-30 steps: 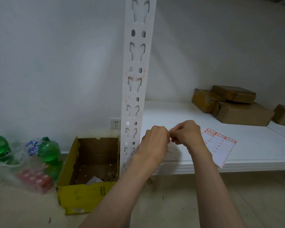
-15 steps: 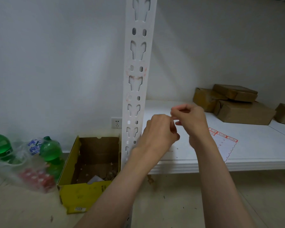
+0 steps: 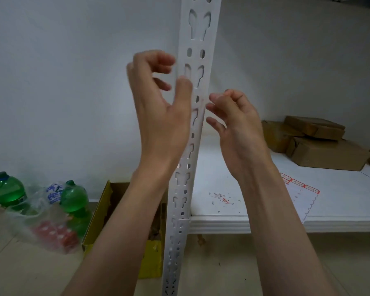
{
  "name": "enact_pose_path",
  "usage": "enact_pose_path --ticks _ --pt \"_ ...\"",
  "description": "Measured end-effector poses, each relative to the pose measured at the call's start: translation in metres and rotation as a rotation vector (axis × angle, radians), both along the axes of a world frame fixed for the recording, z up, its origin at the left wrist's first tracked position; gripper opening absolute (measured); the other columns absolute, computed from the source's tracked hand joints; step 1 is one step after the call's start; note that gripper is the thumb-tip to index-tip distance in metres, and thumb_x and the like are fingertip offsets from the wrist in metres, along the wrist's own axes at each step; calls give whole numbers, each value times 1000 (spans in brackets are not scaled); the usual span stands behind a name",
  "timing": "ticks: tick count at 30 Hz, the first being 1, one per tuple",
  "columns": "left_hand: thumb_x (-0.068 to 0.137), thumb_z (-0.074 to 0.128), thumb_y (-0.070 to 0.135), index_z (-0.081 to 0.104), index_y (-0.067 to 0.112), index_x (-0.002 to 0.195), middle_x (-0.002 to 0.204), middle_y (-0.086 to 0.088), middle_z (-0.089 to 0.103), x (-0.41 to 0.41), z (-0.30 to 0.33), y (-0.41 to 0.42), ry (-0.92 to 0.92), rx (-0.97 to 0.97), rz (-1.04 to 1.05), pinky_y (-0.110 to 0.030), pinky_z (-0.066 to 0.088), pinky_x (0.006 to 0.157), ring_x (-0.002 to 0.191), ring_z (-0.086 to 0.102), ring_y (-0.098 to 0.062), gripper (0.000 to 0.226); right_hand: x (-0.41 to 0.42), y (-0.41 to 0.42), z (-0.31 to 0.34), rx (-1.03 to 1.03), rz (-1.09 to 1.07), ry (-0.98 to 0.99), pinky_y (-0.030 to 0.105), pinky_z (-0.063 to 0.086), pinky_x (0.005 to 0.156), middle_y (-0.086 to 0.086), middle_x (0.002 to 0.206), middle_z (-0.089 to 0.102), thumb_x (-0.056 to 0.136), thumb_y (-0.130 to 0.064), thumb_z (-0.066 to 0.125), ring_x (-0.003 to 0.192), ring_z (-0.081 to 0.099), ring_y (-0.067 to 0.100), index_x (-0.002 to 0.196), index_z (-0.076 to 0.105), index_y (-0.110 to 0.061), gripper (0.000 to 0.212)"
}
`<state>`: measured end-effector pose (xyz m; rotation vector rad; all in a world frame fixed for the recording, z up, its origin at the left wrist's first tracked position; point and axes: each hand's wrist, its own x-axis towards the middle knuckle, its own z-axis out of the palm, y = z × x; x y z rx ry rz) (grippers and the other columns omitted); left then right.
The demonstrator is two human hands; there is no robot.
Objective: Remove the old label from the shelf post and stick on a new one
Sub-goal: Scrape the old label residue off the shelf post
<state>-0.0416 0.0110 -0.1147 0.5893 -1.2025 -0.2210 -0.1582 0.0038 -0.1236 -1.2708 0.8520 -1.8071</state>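
The white slotted shelf post (image 3: pixel 195 60) stands upright in the middle. Faint red label residue (image 3: pixel 199 103) marks it at hand height. My left hand (image 3: pixel 158 107) is raised on the post's left side, its thumb against the post's front and its fingers loosely curved in the air. Just right of the post is my right hand (image 3: pixel 233 116), thumb and index finger drawn together close to the residue. Motion blur hides whether they pinch anything. A sheet of red-bordered labels (image 3: pixel 301 194) lies on the white shelf (image 3: pixel 265 223).
Small paper scraps (image 3: pixel 222 199) are scattered on the shelf near the post. Brown cardboard parcels (image 3: pixel 320 146) sit at the back right. On the floor to the left are a yellow box (image 3: pixel 94 221), green bottles (image 3: pixel 74 197) and a plastic bag (image 3: pixel 41 227).
Both hands have risen from in front of the shelf edge, where they were pinched together, and separated to either side of the post at the residue mark.
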Motion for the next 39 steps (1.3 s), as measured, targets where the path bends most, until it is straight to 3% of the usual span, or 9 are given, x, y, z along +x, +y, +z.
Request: enact_pose_path --ticks 2,4,7,10,18,23,26,31,39 --pt "94 50 18 48 16 124 126 -2 49 5 -6 -8 57 164 -70 -13 46 84 109 51 -8 30 12 -1 0 18 37 -5 40 53 102 11 119 70 101 -20 54 112 67 22 121 58 -9 24" --pt "97 40 30 48 22 132 130 1 54 8 -11 -15 68 361 -290 -14 48 79 112 55 -6 37 22 -1 0 37 101 17 37 55 99 8 121 70 102 -21 45 114 66 22 131 58 -12 32" --pt "94 35 38 50 29 133 122 -1 67 9 -18 -21 50 481 -532 -29 53 84 108 65 -14 43 30 2 0 53 208 -45 37 58 87 16 116 72 101 -13 39 101 71 26 123 64 -8 34" --pt "95 35 34 54 24 131 117 -7 70 8 -22 -25 40 479 -631 -44 54 92 109 67 -24 42 31 2 0 42 236 -69 42 54 97 14 115 73 100 -13 40 106 71 27 116 67 -7 33" --pt "84 40 41 53 15 129 121 -9 66 6 -21 -26 36 481 -677 -41 50 90 115 63 -28 54 35 -2 -2 59 80 99 48 53 102 2 116 72 88 -28 44 110 68 19 106 67 -23 30" --pt "85 40 39 54 15 128 114 -7 68 5 -20 -26 55 474 -686 -36 49 81 107 65 -23 52 36 -2 -2 47 67 152 32 57 85 -9 108 73 98 -16 39 103 68 11 113 64 -25 30" --pt "85 40 36 56 16 126 108 -3 71 5 -20 -26 66 458 -701 -34 50 78 100 68 -18 47 37 -1 -3 51 66 130 36 57 88 -6 109 74 98 -17 40 105 69 15 115 64 -22 30" --pt "89 36 37 55 17 128 111 -8 71 6 -23 -27 81 460 -715 -37 50 79 104 68 -25 48 37 -2 -2 71 60 100 49 54 99 1 114 73 102 -24 40 110 69 20 112 65 -22 27" --pt "88 37 38 54 18 130 116 -8 68 7 -24 -28 43 472 -635 -41 52 86 109 65 -26 49 38 -2 -5 35 29 149 42 57 91 -3 113 72 97 -19 41 108 68 19 112 65 -24 29"
